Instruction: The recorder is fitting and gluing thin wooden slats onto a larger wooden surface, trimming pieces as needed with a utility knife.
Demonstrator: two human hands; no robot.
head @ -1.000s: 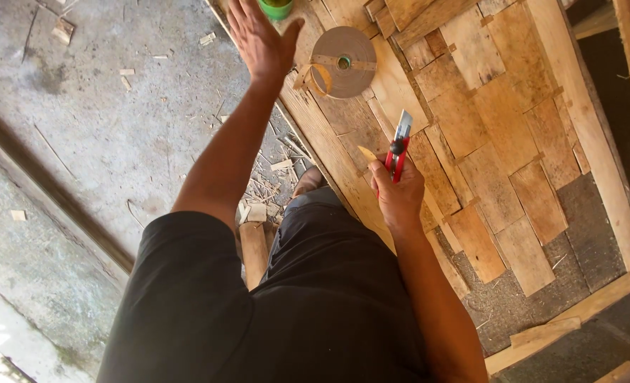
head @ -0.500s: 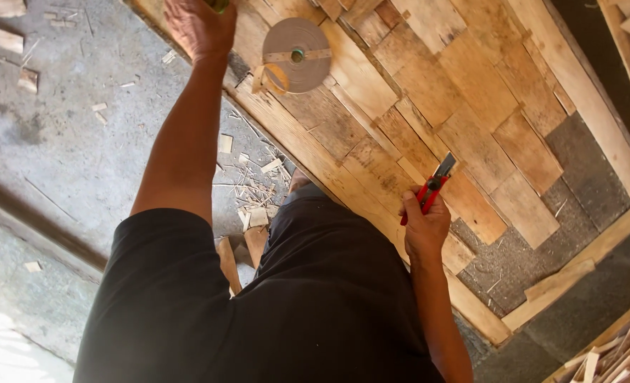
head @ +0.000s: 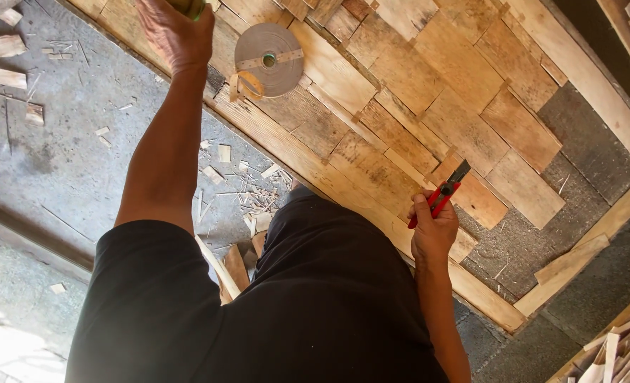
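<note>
overhead, a person bent over a wooden frame (head: 616,106) filled with a patchwork of thin wood pieces (head: 464,67) laid on a dark grey backing (head: 591,128). the right hand (head: 432,230) was clenched around a red utility knife (head: 439,201), blade end raised over the pieces near the frame's lower rail. the left hand (head: 176,32) reached far forward, fingers curled over a green object (head: 187,6) at the frame's upper edge, just beside a grey tape roll (head: 269,50) lying flat on the wood. judged from the stretch, the reach would go best with the knife held away from the body and the weight kept steady. the green object was cut off by the picture's edge and could not be identified; wood offcuts (head: 237,177) littered the concrete floor (head: 59,156).
</note>
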